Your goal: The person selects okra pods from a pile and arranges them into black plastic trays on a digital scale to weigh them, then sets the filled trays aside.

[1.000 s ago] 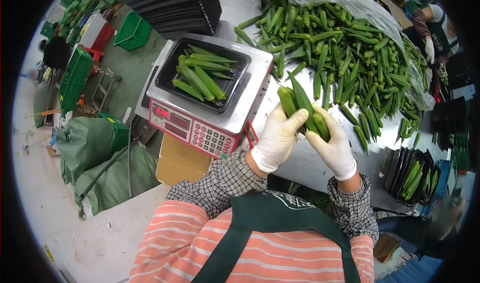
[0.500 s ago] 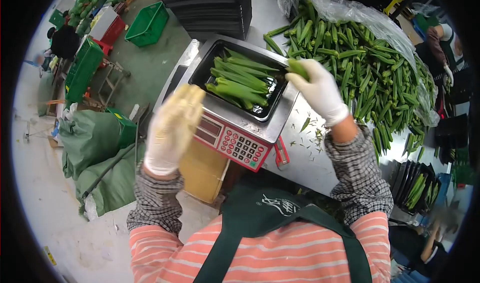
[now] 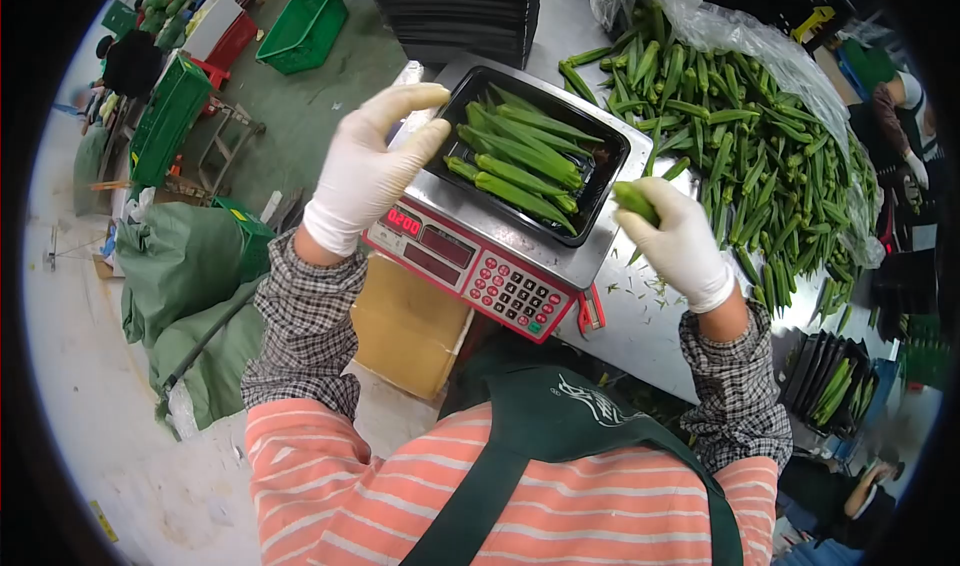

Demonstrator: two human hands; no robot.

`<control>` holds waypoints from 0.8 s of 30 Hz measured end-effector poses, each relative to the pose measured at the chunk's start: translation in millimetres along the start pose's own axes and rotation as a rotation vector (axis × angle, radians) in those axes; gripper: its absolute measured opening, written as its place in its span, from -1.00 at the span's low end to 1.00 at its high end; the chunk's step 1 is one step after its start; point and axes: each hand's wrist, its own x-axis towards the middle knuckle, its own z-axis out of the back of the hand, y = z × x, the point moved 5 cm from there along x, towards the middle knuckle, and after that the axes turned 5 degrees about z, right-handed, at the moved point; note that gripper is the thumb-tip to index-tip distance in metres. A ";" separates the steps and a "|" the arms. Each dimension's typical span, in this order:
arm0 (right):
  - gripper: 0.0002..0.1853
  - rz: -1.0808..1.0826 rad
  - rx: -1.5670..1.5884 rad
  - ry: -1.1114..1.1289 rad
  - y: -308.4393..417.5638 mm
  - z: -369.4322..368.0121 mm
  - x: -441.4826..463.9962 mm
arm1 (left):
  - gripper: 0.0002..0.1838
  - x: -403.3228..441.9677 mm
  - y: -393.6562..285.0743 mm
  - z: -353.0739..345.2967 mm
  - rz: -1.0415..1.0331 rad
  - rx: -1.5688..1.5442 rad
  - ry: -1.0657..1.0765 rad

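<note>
A black tray (image 3: 603,209) with several okra pods (image 3: 524,151) in it rests on the steel plate of a red-edged scale (image 3: 470,276), whose display reads 0.200. My left hand (image 3: 375,161), in a white glove, is at the tray's left edge, thumb and fingers apart with nothing between them. Beyond the tray's right edge, my right hand (image 3: 678,238), also gloved, holds an okra pod (image 3: 636,202) between thumb and fingers. A large heap of loose okra (image 3: 750,136) lies on the steel table to the right, partly bordered by clear plastic.
Stacked black trays (image 3: 455,11) stand behind the scale. A red-handled tool (image 3: 592,308) lies beside it. Filled trays (image 3: 830,386) are at the right. A co-worker's gloved hand (image 3: 916,170) shows at the upper right. A green crate (image 3: 304,28) stands on the floor.
Okra pods from my hands now lie in the tray. My left hand has moved to the tray's left edge. My right hand, with one pod, has moved away to the right of the tray.
</note>
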 end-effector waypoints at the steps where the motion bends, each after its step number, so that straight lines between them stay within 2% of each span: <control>1: -0.73 0.052 -0.048 0.040 9.2 -8.0 5.2 | -0.70 3.6 2.3 -4.5 -0.068 0.062 0.021; 3: -0.76 0.140 -0.148 0.081 23.8 -25.3 17.0 | -0.69 10.0 7.8 -11.3 -0.114 0.137 0.038; 8: -0.74 0.179 -0.580 0.175 36.3 -61.0 32.7 | -0.70 19.4 18.1 -14.6 -0.081 0.176 0.022; 11: -0.74 0.198 -0.575 0.203 28.8 -64.0 35.3 | -0.70 21.6 27.9 -11.7 -0.076 0.162 0.032; 16: -0.56 -0.004 -0.085 0.179 10.0 -45.6 45.9 | -0.71 23.6 32.0 -5.4 -0.111 0.178 0.011; 19: -0.55 -0.004 0.186 0.169 19.3 -28.2 46.2 | -0.70 26.4 30.1 1.3 -0.057 0.129 0.038; 20: -0.55 -0.253 0.225 0.231 26.2 -13.5 40.4 | -0.70 28.0 30.0 4.2 -0.043 0.099 0.039; 24: -0.62 -0.383 0.483 0.006 7.5 34.8 20.9 | -0.71 33.9 26.5 15.1 -0.079 0.083 -0.002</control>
